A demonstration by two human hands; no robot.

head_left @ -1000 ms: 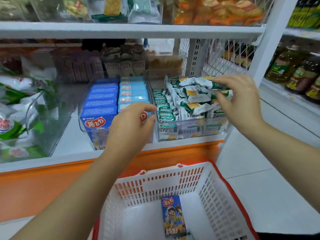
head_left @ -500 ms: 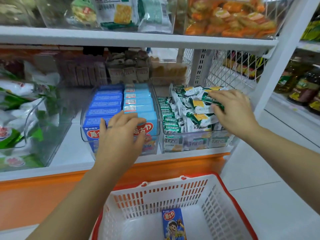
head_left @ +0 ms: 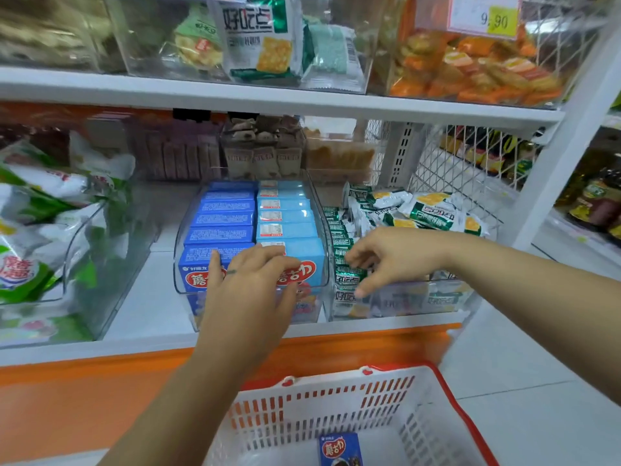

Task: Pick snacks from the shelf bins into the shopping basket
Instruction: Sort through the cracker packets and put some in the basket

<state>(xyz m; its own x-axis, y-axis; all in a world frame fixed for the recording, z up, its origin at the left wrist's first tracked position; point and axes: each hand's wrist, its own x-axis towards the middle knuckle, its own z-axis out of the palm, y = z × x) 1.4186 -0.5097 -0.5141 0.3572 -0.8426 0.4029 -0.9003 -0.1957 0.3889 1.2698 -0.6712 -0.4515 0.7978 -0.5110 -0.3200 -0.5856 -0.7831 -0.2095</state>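
Two columns of blue boxes (head_left: 221, 235) stand on end in a clear bin (head_left: 178, 264) on the middle shelf (head_left: 151, 307), a darker column on the left and a paler one on the right. Each column is about six deep from front to back. Their broad printed faces look toward the person, and the long edge of each top runs left to right. The left hand (head_left: 248, 290) lies over the front pair, fingers (head_left: 265, 260) spread wide across both tops, with no box lifted.

In the neighbouring bin (head_left: 403, 304) to the right, small green packets (head_left: 337, 227) stand on edge in one file running front to back. Larger green-and-white packs (head_left: 433, 210) lie heaped beside them, long axes roughly left to right. The right hand (head_left: 396, 257) pinches the front green packet (head_left: 347, 275) between thumb and forefinger.

Below, the white shopping basket (head_left: 336, 398) with a red rim holds one blue box (head_left: 339, 449). It lies flat, face up, with its long axis pointing away toward the shelf, and its near end is cut off by the picture edge.
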